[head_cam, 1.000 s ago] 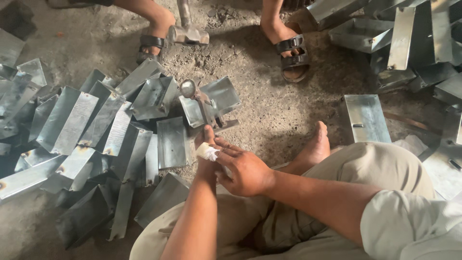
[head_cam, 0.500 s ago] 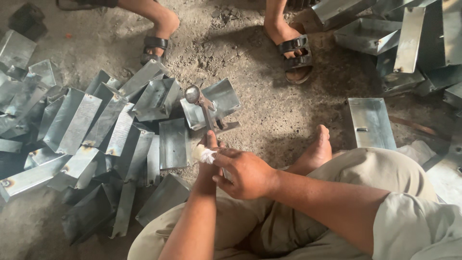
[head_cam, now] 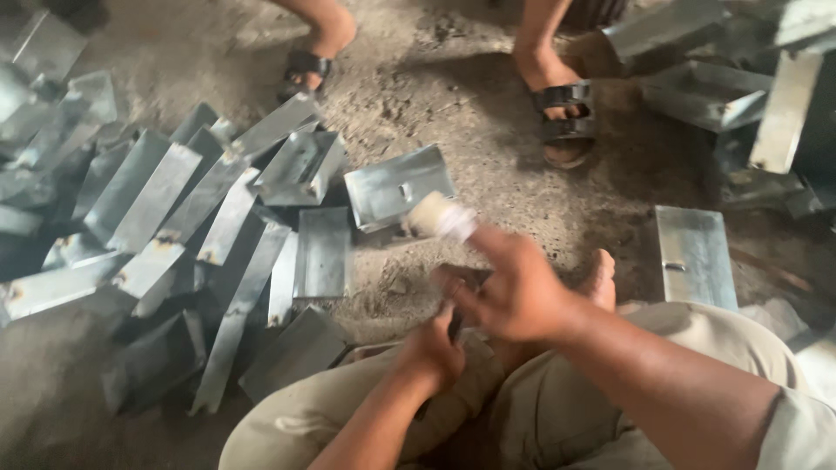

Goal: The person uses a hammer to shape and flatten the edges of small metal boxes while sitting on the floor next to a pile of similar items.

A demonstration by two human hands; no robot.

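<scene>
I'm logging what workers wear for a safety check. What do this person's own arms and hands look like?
Both forearms are bare, and neither the left hand nor the right hand wears a glove. A blurred whitish wrapping covers one right fingertip. A pale sleeve edge shows at the right upper arm.

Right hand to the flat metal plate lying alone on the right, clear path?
Probably yes. The right hand is raised over the knee, and the metal plate lies flat on the dirt just beyond the bare foot, with nothing on top. Only the foot and knee sit between; whether the hand holds anything is too blurred to tell.
</scene>
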